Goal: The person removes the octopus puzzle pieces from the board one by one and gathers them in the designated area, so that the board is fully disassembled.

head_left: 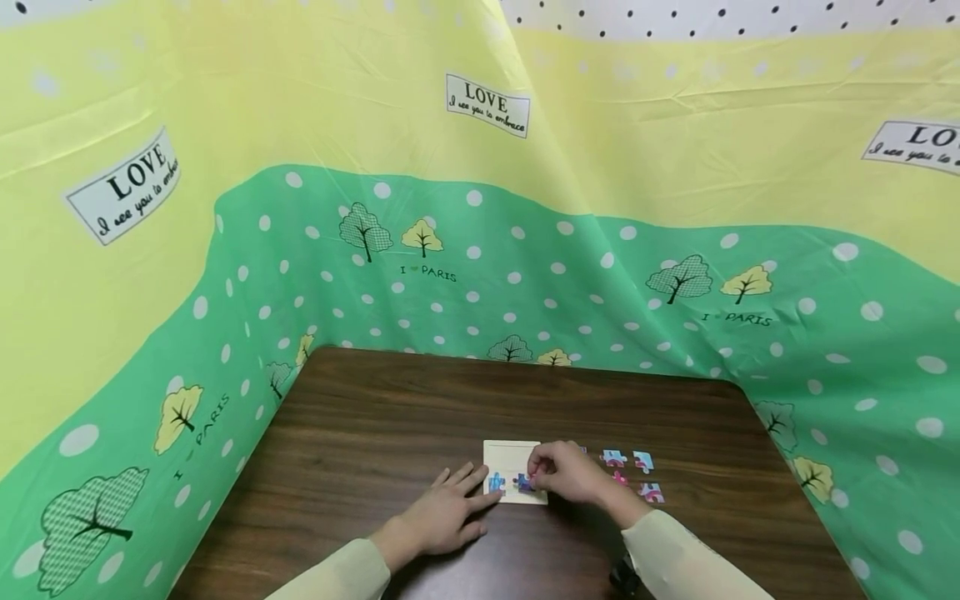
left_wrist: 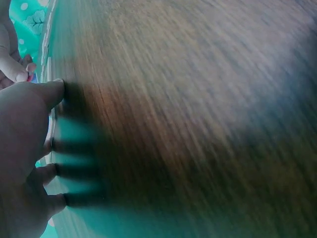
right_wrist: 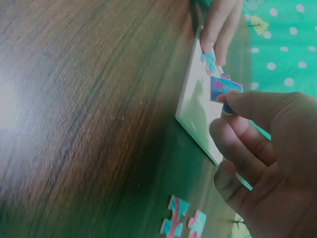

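Observation:
A pale puzzle board lies flat on the table. On its lower left sits a blue puzzle piece. My left hand rests palm down with fingers spread, its fingertips touching the board's left side and lower corner. Over the board's lower right, my right hand pinches a blue and pink puzzle piece between thumb and forefinger. That piece is held tilted in the right wrist view; whether its lower edge touches the board I cannot tell. Its other fingers are loosely curled below.
Several loose puzzle pieces lie on the brown wooden table right of the board, some partly hidden by my right hand. A green and yellow printed cloth hangs around the table's back and sides. A dark object shows by the right sleeve.

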`<state>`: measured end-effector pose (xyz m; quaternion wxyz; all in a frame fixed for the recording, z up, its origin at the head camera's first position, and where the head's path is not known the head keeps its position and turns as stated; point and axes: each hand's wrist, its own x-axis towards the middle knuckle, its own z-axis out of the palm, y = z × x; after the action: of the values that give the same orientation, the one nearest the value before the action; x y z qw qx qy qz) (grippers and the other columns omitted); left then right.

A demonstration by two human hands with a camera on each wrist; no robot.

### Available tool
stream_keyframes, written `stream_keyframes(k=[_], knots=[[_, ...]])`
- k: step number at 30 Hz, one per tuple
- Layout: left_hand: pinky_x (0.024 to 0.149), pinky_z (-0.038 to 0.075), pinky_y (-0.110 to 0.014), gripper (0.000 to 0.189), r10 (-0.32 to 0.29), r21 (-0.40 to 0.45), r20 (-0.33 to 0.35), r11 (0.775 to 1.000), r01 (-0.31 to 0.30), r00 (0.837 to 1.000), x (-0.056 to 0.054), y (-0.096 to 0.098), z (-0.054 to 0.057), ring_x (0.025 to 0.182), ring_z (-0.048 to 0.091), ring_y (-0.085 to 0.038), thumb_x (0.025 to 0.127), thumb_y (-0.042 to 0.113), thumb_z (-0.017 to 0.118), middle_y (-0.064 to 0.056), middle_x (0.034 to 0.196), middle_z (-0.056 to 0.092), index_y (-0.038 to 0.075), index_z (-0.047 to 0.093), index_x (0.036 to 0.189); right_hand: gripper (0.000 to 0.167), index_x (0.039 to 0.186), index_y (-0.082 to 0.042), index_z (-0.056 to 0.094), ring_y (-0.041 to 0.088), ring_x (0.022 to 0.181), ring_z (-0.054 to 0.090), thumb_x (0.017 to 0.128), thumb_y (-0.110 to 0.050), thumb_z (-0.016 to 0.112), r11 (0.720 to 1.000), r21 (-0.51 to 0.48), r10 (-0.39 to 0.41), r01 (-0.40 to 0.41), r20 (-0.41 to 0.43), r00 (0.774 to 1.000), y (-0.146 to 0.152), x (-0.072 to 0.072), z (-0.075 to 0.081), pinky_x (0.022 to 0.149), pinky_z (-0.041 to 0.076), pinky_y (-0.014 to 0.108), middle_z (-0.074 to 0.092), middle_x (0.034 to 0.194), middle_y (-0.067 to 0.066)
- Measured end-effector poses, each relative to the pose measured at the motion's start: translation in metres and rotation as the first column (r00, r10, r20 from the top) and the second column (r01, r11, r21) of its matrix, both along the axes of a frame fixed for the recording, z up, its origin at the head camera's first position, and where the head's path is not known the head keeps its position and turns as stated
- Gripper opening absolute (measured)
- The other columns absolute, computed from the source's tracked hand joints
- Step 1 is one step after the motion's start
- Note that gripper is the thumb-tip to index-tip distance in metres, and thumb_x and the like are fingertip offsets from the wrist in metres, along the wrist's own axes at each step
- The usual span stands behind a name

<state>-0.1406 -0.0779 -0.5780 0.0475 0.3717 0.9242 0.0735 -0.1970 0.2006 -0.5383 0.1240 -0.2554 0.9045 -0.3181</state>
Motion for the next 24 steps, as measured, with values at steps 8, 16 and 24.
stream_keyframes(k=[8, 16, 24], knots=[[0.112, 0.040, -0.064, 0.057, -0.008, 0.007, -0.014, 1.000, 0.008, 1.000, -0.001, 0.000, -0.002, 0.151, 0.036, -0.037, 0.103, 0.050, 0.054, -0.010, 0.166, 0.034, 0.036, 0.043, 0.157, 0.008, 0.089, -0.015, 0.071, 0.007, 0.067, 0.060, 0.092, -0.010, 0.076, 0.996, -0.081, -0.033, 0.037, 0.059, 0.998, 0.026, 0.005, 0.009, 0.056, 0.053, 0.026, 0.066, 0.078, -0.005], [0.112, 0.041, -0.064, 0.057, -0.005, 0.012, -0.029, 1.000, 0.005, 1.000, 0.000, -0.002, -0.008, 0.151, 0.037, -0.036, 0.103, 0.051, 0.053, -0.009, 0.166, 0.034, 0.037, 0.042, 0.157, 0.007, 0.089, -0.016, 0.072, 0.008, 0.071, 0.062, 0.091, -0.014, 0.077, 0.989, -0.115, -0.085, 0.092, 0.068, 0.994, 0.065, 0.016, 0.012, 0.060, 0.053, 0.025, 0.067, 0.081, -0.003], [0.112, 0.040, -0.065, 0.057, -0.003, 0.038, -0.015, 0.999, 0.003, 1.000, 0.000, 0.000, -0.007, 0.151, 0.036, -0.037, 0.103, 0.050, 0.054, -0.010, 0.166, 0.035, 0.035, 0.043, 0.157, 0.007, 0.096, -0.010, 0.072, 0.007, 0.074, 0.063, 0.094, -0.016, 0.074, 0.978, -0.142, -0.133, 0.151, 0.129, 0.983, 0.105, 0.030, 0.013, 0.062, 0.054, 0.026, 0.069, 0.086, 0.001]])
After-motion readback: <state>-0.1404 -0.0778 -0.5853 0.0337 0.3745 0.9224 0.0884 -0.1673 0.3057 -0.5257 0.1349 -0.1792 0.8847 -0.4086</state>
